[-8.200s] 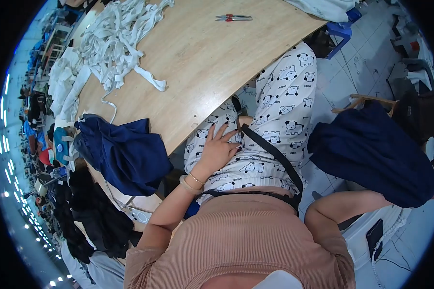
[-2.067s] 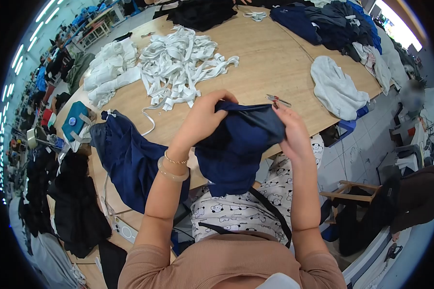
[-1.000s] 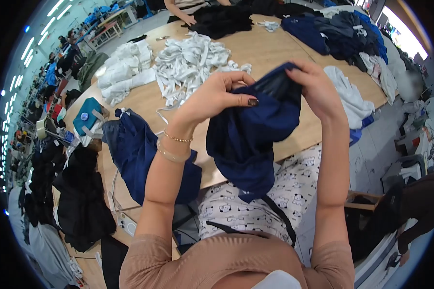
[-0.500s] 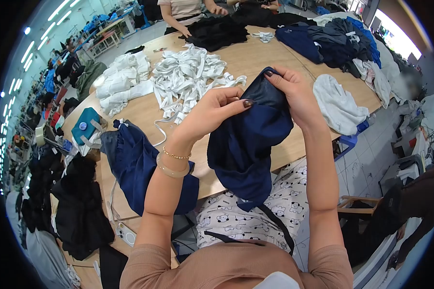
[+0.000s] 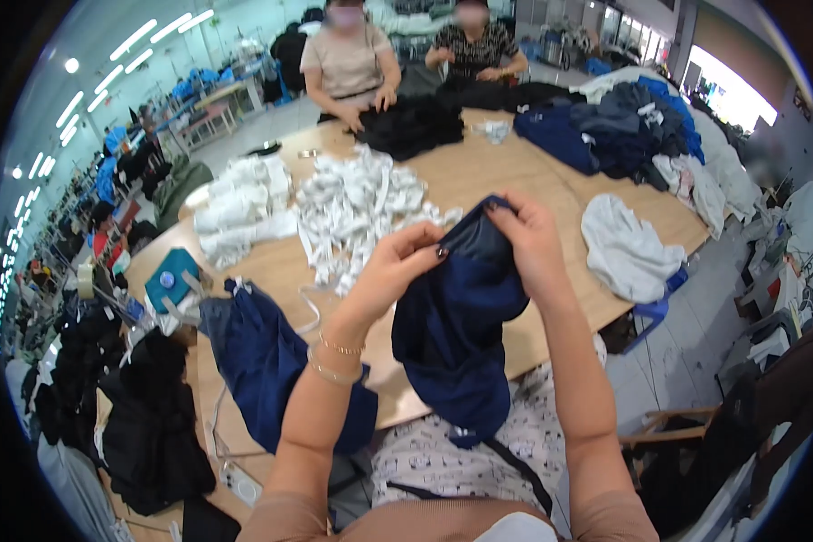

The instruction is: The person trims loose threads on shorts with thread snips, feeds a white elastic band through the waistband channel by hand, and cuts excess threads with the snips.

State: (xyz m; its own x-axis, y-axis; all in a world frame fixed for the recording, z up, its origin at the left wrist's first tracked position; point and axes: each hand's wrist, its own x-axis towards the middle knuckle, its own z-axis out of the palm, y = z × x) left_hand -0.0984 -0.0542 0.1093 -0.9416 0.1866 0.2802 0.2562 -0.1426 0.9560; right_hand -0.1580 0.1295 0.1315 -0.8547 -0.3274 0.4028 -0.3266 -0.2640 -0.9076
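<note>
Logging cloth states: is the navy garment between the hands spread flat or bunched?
Bunched: the navy garment droops in folds below the left hand and right hand, which pinch its upper edge.

We pinch a navy garment [image 5: 461, 325] by its edge with our left fingers [image 5: 422, 259] and right fingers [image 5: 509, 222]; beyond it, white strips [image 5: 357, 203] lie heaped on the bench [image 5: 481, 173].

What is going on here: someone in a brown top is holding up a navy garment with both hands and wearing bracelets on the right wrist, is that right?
Not quite: the bracelets are on the left wrist, as the head view shows. The rest stands: someone in a brown top is holding up a navy garment with both hands.
</note>
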